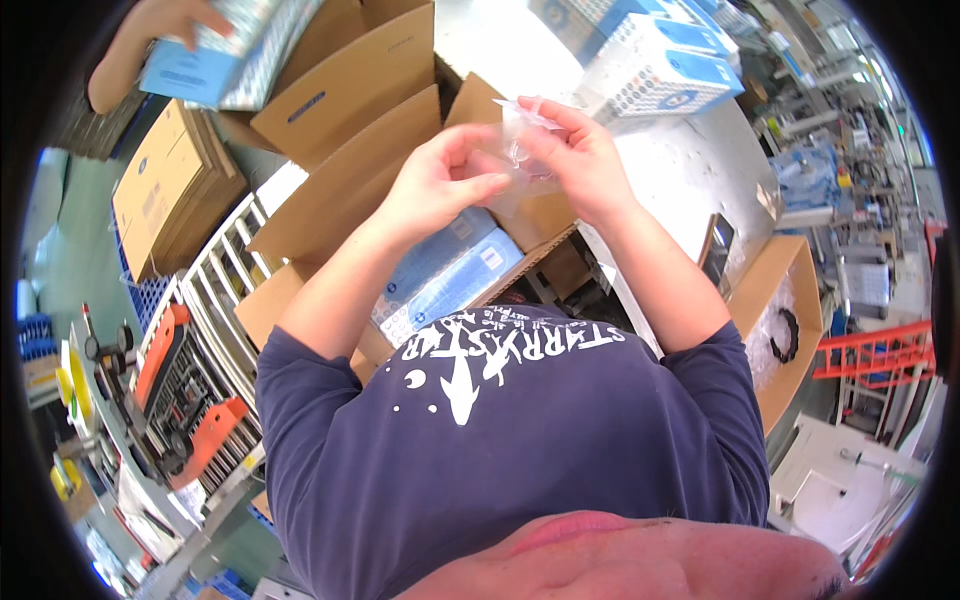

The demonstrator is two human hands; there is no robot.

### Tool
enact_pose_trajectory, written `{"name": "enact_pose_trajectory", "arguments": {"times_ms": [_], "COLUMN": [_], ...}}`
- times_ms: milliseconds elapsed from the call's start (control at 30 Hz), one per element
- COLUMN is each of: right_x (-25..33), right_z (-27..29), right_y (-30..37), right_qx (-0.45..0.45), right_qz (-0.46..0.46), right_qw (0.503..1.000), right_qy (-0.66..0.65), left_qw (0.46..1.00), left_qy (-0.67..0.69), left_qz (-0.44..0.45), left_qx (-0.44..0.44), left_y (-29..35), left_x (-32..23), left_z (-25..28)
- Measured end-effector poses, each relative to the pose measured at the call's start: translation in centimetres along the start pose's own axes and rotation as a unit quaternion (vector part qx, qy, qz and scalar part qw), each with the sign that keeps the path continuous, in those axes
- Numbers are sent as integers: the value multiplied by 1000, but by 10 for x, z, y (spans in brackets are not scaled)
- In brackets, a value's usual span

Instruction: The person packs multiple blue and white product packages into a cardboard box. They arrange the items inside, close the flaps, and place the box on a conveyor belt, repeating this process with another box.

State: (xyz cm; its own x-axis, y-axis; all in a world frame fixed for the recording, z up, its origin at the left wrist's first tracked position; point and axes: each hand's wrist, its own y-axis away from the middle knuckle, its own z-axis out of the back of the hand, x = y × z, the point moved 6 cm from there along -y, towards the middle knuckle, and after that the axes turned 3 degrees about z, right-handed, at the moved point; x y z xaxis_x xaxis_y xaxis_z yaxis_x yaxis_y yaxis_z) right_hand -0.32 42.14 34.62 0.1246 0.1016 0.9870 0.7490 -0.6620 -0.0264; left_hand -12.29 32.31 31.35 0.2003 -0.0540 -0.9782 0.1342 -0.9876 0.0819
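Observation:
My right hand (pixel 590 165) pinches a small clear plastic bag (pixel 519 130) between thumb and fingers. From the other side my left hand (pixel 440 185) is curled at the bag, its thumb and blurred fingertips against the film. Whether the bag has anything in it I cannot make out. Below both hands stands an open cardboard box (pixel 350 180) with its flaps up. Inside it lie blue-and-white packages (pixel 455 275), partly hidden by my left forearm and shirt.
Another person's hand (pixel 175 20) holds a blue-and-white box (pixel 215 60) at the far left. Similar boxes (pixel 655 75) stand on the metal table (pixel 690 170). A phone (pixel 716 245) and a carton with clear wrap (pixel 775 330) are at right. Flattened cartons (pixel 175 190) are stacked left.

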Motion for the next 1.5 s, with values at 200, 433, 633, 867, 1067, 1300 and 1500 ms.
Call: {"name": "enact_pose_trajectory", "arguments": {"times_ms": [200,433,633,867,1067,1300,1500], "right_x": [-35,-51,-50,-11,55,83,42], "right_z": [-2,-18,31,141,382,558,535], "right_y": [-18,-16,-12,-19,53,301,361], "right_qx": [58,138,51,123,-195,-407,-370], "right_qz": [-85,-39,-114,-46,52,-225,-401], "right_qw": [990,989,989,989,871,555,496], "right_qy": [-94,32,78,66,447,689,675], "left_qw": [989,993,991,662,803,662,740], "left_qy": [-147,-86,-60,-697,-591,-706,-669], "left_qz": [8,-47,88,245,25,-243,-71], "left_qx": [34,-64,-81,127,78,59,12], "left_y": [38,1,-16,14,-105,-359,-492], "left_x": [12,-6,24,75,-22,-36,-4], "left_z": [53,13,-6,45,-48,-165,-138]}}
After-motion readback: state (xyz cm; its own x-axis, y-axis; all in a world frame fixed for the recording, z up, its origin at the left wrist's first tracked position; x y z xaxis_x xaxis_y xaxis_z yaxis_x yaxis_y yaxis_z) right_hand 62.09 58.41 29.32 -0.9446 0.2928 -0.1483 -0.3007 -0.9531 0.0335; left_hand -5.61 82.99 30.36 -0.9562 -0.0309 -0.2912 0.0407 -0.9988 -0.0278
